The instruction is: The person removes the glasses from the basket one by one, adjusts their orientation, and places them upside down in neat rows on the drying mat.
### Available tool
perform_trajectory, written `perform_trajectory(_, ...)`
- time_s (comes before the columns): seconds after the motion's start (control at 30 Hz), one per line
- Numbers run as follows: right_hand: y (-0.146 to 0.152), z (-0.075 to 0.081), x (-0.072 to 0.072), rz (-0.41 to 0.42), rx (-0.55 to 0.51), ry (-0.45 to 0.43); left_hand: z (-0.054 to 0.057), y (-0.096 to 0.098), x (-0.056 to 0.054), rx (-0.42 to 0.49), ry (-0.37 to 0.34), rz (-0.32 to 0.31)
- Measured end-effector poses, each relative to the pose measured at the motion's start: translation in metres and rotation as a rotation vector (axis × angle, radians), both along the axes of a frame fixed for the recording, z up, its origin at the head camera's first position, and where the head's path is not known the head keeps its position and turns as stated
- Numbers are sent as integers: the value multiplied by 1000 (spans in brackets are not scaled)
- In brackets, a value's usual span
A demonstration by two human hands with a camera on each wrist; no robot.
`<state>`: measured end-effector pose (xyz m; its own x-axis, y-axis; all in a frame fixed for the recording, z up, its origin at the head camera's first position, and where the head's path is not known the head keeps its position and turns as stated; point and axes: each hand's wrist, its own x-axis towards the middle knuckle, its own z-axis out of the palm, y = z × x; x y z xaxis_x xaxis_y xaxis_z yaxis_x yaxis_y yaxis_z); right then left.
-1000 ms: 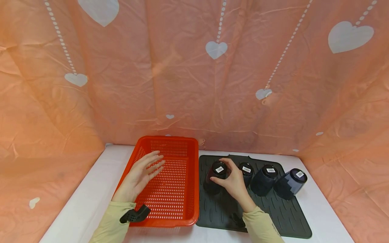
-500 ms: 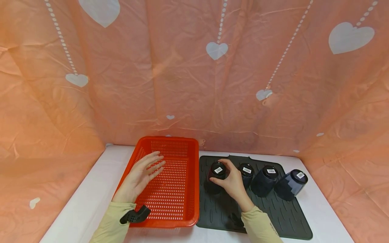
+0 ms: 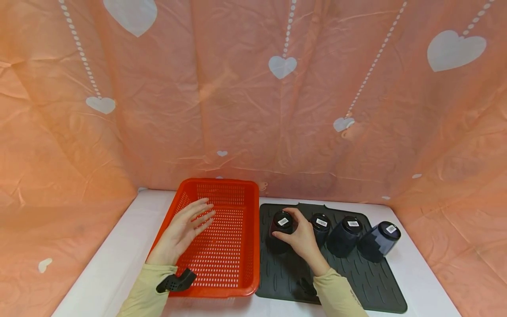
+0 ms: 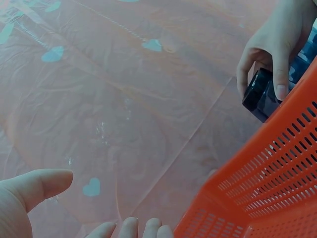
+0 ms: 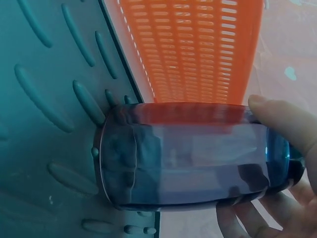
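Note:
My right hand [image 3: 304, 238] grips a dark tinted glass [image 3: 276, 242] near its base, thumb on one side and fingers on the other. Upside down, this glass has a white label on its upturned base. In the right wrist view its rim meets the dark ribbed drying mat [image 5: 44, 153]. My left hand [image 3: 179, 233] hovers over the left side of the red plastic basket [image 3: 255, 251], fingers extended and holding nothing. To the right of my right hand, more upturned glasses stand on the mat: one partly hidden glass [image 3: 320, 222], a middle glass [image 3: 343, 237] and an outer glass [image 3: 378, 242].
The basket stands left of the mat, their edges close together. White table surface [image 3: 119, 246] borders both. A pinkish-orange curtain [image 3: 237, 110] with hearts hangs behind and at both sides. Each sleeve bears a dark strap or mount [image 3: 176, 281] near the wrist.
My right hand and the gripped glass have shifted slightly to the left over the mat. My left hand, the basket and the other glasses keep their places.

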<state>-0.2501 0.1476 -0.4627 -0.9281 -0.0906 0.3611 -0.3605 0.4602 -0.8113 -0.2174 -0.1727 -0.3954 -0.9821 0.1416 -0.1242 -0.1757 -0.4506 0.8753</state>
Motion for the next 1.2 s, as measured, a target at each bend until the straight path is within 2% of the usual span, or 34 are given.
perform_trajectory(0.2, -2, 0, 0, 0, 23, 21, 0, 1, 1, -8, -3, 8)
perform_trajectory(0.33, -1, 0, -1, 9, 52, 9, 0, 1, 1, -9, -2, 6)
perform_trajectory(0.63, 1, 0, 1, 40, 41, -14, 1, 1, 2, -5, -4, -6)
perform_trajectory(0.93, 1, 1, 3, 2, 141, 1, 3, 0, 3, -39, 8, -35)
perform_trajectory(1.2, 0, 1, 4, 27, 138, 24, 5, -1, 3, -49, 10, -33)
